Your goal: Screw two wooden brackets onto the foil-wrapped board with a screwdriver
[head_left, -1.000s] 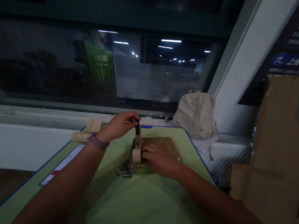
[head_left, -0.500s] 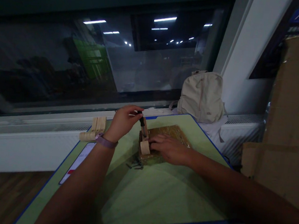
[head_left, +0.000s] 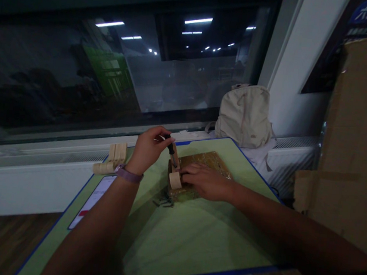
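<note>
My left hand [head_left: 148,148] pinches the top of a small dark screwdriver [head_left: 170,148] that stands upright on a pale wooden piece [head_left: 175,173]. The wooden piece has a rounded front end and rests on a brown board [head_left: 212,161] on the green mat. My right hand [head_left: 205,181] lies over the board with its fingers closed against the side of the wooden piece. A purple band circles my left wrist. Several small dark screws [head_left: 164,201] lie on the mat just in front of the wooden piece.
The green mat [head_left: 187,237] has a blue border. More pale wooden parts [head_left: 111,158] sit at its far left corner and a paper sheet [head_left: 91,200] lies at its left edge. A beige bag [head_left: 244,114] leans by the window; cardboard [head_left: 355,136] stands at right.
The view has tilted down and shifted, so the mat's near edge now shows. Both hands stay on the screwdriver and the wooden piece in the same grip.
</note>
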The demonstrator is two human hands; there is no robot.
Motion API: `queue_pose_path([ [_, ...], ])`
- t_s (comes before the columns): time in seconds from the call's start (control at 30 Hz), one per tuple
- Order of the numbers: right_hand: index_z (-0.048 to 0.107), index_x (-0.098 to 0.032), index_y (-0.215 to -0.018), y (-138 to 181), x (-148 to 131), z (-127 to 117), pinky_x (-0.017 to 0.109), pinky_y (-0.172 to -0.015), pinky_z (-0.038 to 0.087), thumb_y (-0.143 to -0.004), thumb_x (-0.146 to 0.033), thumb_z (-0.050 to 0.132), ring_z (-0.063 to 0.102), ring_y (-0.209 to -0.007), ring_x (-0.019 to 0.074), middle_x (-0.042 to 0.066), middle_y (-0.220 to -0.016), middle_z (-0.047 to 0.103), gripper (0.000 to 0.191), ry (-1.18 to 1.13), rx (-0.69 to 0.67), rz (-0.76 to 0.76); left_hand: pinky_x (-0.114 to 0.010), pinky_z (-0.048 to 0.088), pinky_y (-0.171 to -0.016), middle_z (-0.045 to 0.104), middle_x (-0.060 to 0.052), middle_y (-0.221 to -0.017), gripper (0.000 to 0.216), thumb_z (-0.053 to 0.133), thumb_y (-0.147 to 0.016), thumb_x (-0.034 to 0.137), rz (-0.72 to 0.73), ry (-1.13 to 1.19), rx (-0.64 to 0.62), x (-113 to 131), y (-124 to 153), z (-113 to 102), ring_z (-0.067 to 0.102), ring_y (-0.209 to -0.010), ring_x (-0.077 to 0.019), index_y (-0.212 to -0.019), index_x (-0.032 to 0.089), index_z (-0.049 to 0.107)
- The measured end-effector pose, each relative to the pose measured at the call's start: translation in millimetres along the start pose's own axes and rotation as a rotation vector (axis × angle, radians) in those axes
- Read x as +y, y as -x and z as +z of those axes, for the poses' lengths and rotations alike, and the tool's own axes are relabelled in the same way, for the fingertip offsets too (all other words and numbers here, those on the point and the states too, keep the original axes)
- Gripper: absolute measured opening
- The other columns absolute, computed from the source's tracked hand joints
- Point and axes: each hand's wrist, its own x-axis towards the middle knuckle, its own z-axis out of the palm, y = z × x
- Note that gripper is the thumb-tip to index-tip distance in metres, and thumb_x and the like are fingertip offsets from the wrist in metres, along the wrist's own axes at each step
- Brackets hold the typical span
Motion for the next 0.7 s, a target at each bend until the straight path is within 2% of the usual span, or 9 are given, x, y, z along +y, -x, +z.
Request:
queue_pose_path([
  [0.1,0.066,-0.018,-0.111,-0.5,-0.7,-0.4,0.042,-0.098,0.044,-0.081,0.0,0.057,0.058,-0.112,0.0242,0.011,-0.123,0.065,0.036,-0.001,0.003,0.002,-0.029,0.052,-0.07,0.069,-0.002,-0.079,0.015,0.068,-0.077,0.029,0.008,0.005,-0.006,-0.4,-1.2,-1.0,0.063,-0.075,-0.0169,-0.087,0.019,0.068],
  [0.23,0.066,-0.017,-0.113,0.1,-0.2,0.2,0.043,-0.096,0.045,-0.081,-0.001,0.057,0.058,-0.112,0.0257,0.012,-0.123,0.065,0.037,0.003,-0.005,0.011,-0.031,0.054,-0.076,0.071,-0.004,-0.088,0.019,0.066,-0.076,0.023,-0.017,0.065,-0.064,0.0,-2.1,-3.8,0.066,-0.083,-0.0185,-0.095,0.018,0.069],
  [0.43,0.067,-0.018,-0.11,0.3,0.3,0.7,0.042,-0.095,0.045,-0.08,0.0,0.057,0.058,-0.109,0.0244,0.011,-0.119,0.065,0.036,-0.008,0.003,0.025,-0.029,0.051,-0.068,0.068,-0.002,-0.082,0.018,0.072,-0.076,0.032,0.058,-0.006,-0.031,0.3,-0.6,0.0,0.061,-0.072,-0.016,-0.088,0.019,0.068],
  [0.6,0.066,-0.017,-0.112,0.2,-0.5,-0.8,0.041,-0.096,0.045,-0.081,0.0,0.057,0.057,-0.111,0.0244,0.012,-0.122,0.064,0.036,-0.009,-0.012,0.018,-0.03,0.052,-0.072,0.069,-0.003,-0.085,0.017,0.064,-0.079,0.021,0.023,0.007,-0.048,0.0,0.0,0.3,0.064,-0.079,-0.0172,-0.095,0.019,0.069],
  [0.7,0.066,-0.017,-0.111,0.2,-0.3,-0.1,0.041,-0.095,0.045,-0.082,-0.001,0.057,0.057,-0.11,0.0246,0.012,-0.12,0.064,0.035,-0.004,-0.005,0.018,-0.028,0.051,-0.068,0.07,-0.003,-0.083,0.02,0.062,-0.08,0.02,0.002,-0.009,-0.062,2.7,1.4,1.0,0.065,-0.075,-0.0162,-0.099,0.019,0.067],
])
